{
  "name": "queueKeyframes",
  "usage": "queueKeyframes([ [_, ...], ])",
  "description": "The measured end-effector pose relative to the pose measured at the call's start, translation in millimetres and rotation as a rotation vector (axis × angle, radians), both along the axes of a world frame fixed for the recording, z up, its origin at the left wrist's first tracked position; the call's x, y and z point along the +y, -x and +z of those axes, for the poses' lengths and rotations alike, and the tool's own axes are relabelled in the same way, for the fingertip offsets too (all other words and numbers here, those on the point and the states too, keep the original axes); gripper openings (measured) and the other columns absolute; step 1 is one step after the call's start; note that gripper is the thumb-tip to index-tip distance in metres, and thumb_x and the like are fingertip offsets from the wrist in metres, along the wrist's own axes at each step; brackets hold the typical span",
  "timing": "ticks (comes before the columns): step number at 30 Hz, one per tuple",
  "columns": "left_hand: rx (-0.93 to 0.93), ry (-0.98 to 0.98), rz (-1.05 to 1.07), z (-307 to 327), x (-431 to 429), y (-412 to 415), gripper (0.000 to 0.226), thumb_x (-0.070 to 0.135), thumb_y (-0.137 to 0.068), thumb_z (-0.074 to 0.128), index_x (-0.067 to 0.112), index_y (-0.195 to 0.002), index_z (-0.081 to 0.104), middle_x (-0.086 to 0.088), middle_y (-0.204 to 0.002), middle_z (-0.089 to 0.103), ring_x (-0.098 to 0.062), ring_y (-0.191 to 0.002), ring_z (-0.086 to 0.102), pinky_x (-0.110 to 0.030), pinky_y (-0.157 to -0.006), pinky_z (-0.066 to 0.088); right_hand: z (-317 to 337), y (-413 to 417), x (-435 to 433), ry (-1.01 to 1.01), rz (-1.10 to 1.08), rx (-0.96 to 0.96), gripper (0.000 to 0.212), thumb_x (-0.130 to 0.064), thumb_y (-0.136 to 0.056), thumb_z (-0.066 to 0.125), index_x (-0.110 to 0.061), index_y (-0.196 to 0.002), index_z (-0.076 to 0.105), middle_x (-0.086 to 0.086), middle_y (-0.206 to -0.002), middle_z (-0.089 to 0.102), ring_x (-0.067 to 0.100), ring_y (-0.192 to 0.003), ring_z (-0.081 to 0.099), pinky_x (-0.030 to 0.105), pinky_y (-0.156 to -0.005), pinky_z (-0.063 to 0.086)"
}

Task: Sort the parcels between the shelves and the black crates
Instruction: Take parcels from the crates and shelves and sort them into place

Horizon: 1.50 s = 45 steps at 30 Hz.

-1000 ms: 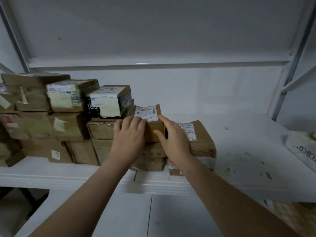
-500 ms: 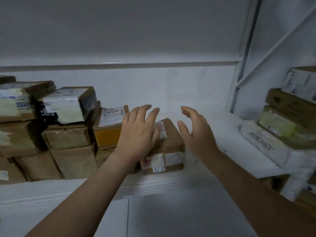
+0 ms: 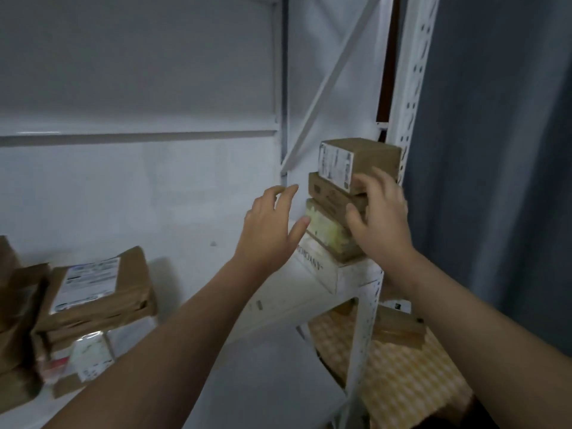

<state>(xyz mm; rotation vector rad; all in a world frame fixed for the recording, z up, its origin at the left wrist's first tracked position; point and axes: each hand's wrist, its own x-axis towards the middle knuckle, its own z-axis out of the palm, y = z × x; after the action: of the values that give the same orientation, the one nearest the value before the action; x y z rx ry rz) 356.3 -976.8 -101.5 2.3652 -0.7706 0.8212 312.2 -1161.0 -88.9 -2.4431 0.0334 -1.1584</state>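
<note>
While the left hand (image 3: 267,233) is hovering with fingers spread just beside it, the right hand (image 3: 380,227) is resting with loose fingers against the stack of parcels (image 3: 331,199) (four high) sitting on the white shelf (image 3: 294,292) at centre right of the frame.

The left hand (image 3: 269,230) and right hand (image 3: 379,226) are bare, as are both forearms (image 3: 185,329).

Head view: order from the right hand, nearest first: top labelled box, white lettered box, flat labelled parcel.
1. top labelled box, stack top, at the right hand
2. white lettered box, stack bottom
3. flat labelled parcel, far left
</note>
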Motion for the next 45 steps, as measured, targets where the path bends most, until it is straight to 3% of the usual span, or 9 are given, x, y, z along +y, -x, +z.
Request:
queueKeyframes([
  [6,0.262,0.238,-0.21,19.7,-78.1,-22.0,0.063,0.033,-0.1,0.042,0.018,-0.152,0.01,-0.008,-0.151,0.027,-0.017,-0.14,0.022,-0.02,-0.103,0.016,28.0,-22.1,-55.8,0.039,-0.084,0.088,0.068,-0.046,-0.09,0.053,-0.035,-0.148,0.02,0.013,-0.158,0.004,0.033,-0.143,0.009,0.048,-0.115,0.013],
  [14,0.373,0.26,-0.162,18.8,-100.2,-45.0,0.044,0.015,-0.103,0.035,0.019,-0.147,0.033,-0.009,-0.148,0.036,-0.018,-0.136,0.031,-0.01,-0.091,0.018,52.4,-62.5,-67.0,0.09,-0.081,0.221,0.073,-0.073,-0.079,0.049,-0.035,-0.14,0.032,0.012,-0.151,0.017,0.037,-0.132,0.028,0.046,-0.097,0.04],
  [18,0.385,0.276,-0.141,16.1,-93.4,-48.0,0.044,0.018,-0.102,0.039,0.022,-0.146,0.034,-0.007,-0.143,0.041,-0.016,-0.127,0.039,-0.011,-0.086,0.023,55.6,-73.4,-61.6,0.019,-0.12,0.172,0.072,-0.07,-0.077,0.055,-0.026,-0.13,0.036,0.014,-0.14,0.029,0.037,-0.125,0.034,0.046,-0.091,0.044],
  [24,0.417,0.355,-0.164,18.2,-83.0,-52.2,0.044,0.031,-0.102,0.04,0.02,-0.144,0.037,0.0,-0.145,0.042,-0.014,-0.133,0.037,-0.023,-0.103,0.028,56.3,-77.0,-58.4,-0.166,-0.045,-0.006,0.057,-0.055,-0.073,0.065,-0.024,-0.116,0.044,0.006,-0.129,0.036,0.031,-0.118,0.038,0.045,-0.095,0.044],
  [29,0.507,0.646,-0.333,31.9,-79.8,-48.3,0.048,0.044,-0.1,0.036,0.022,-0.143,0.038,0.01,-0.138,0.048,-0.007,-0.129,0.042,-0.022,-0.1,0.033,55.0,-56.6,-46.3,-0.457,0.277,-0.287,0.046,-0.04,-0.076,0.074,-0.025,-0.109,0.044,-0.004,-0.12,0.04,0.006,-0.104,0.049,0.011,-0.086,0.044],
  [36,0.507,0.912,-0.655,61.4,-71.9,-23.4,0.04,0.041,-0.102,0.028,0.033,-0.14,0.036,0.013,-0.127,0.061,0.001,-0.109,0.06,-0.015,-0.075,0.05,52.4,-39.1,-5.9,-0.8,0.705,-0.205,0.031,-0.019,-0.092,0.06,-0.016,-0.112,0.037,-0.01,-0.096,0.061,0.006,-0.089,0.067,0.018,-0.07,0.053],
  [41,0.415,0.889,-0.66,69.7,-50.9,-21.2,0.041,0.038,-0.103,0.026,0.035,-0.143,0.035,0.011,-0.133,0.058,-0.004,-0.117,0.057,-0.021,-0.088,0.051,50.0,-41.6,7.6,-0.655,0.728,-0.095,0.053,-0.028,-0.092,0.048,-0.041,-0.141,0.03,-0.008,-0.133,0.048,-0.003,-0.112,0.054,0.019,-0.094,0.047],
  [43,0.384,0.861,-0.646,68.4,-45.0,-21.2,0.041,0.039,-0.103,0.026,0.036,-0.143,0.036,0.012,-0.136,0.055,-0.005,-0.122,0.053,-0.035,-0.103,0.045,48.4,-42.5,12.7,-0.643,0.734,-0.094,0.051,-0.04,-0.087,0.044,-0.054,-0.136,0.034,-0.007,-0.14,0.044,0.003,-0.126,0.046,0.031,-0.106,0.04],
  [45,0.37,0.859,-0.641,64.2,-40.9,-19.7,0.041,0.038,-0.103,0.026,0.037,-0.143,0.036,0.014,-0.135,0.055,-0.006,-0.124,0.052,-0.043,-0.106,0.041,46.5,-40.9,16.5,-0.696,0.785,-0.125,0.039,-0.041,-0.096,0.039,-0.049,-0.134,0.037,-0.01,-0.139,0.047,-0.001,-0.124,0.047,0.023,-0.102,0.042],
])
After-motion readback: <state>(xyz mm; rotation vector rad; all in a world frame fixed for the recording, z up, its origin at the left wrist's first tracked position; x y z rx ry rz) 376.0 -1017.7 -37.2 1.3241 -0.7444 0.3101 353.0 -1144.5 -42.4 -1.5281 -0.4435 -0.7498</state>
